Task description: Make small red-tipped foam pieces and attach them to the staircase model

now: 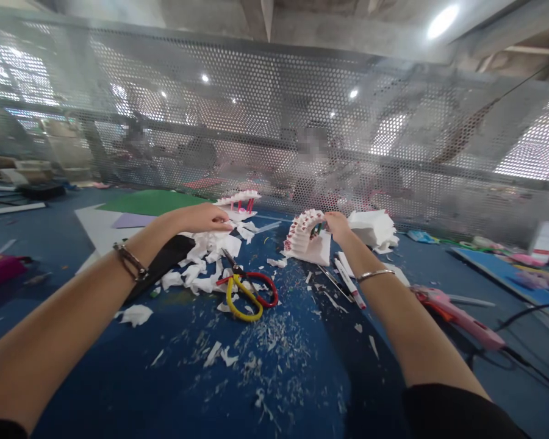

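Observation:
My left hand point(202, 217) reaches out over a heap of white foam scraps point(210, 259), its fingers curled together near a small white and pink foam model point(238, 203); what it pinches is hidden. My right hand point(336, 224) rests against a white foam arch with red dots point(304, 236), fingers closed on its right side. Two pairs of scissors, yellow-handled point(242, 300) and red-handled point(264, 285), lie between my forearms on the blue table point(274, 372).
A pink glue gun point(457, 314) with a black cord lies at the right. White foam blocks point(374, 228) sit behind the arch. Pens point(348, 281) lie near my right wrist. Green, white and purple sheets point(150, 202) lie far left. A perforated metal screen point(274, 122) closes off the back.

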Demonstrator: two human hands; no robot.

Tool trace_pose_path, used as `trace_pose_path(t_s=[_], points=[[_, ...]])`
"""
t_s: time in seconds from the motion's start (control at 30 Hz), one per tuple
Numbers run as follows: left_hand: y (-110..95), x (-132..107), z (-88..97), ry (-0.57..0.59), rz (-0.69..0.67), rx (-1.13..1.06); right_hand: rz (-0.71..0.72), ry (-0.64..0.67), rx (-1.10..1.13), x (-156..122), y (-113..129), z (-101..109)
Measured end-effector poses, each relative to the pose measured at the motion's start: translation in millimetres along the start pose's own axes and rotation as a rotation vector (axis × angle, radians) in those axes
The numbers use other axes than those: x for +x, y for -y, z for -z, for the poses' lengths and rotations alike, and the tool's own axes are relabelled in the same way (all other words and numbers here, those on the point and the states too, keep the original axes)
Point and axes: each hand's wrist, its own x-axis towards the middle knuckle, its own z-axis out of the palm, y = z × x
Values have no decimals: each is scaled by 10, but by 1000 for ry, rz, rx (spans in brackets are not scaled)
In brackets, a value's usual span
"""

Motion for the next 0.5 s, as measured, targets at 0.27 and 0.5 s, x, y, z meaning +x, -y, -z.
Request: trace_pose_path(t_s=[0.27, 0.5], points=[[-281, -31, 104, -133, -15, -116, 332, 216, -216, -399, 453, -144], [-371, -11, 77, -15, -63, -9, 675, 825, -368, -1112, 639, -517]])
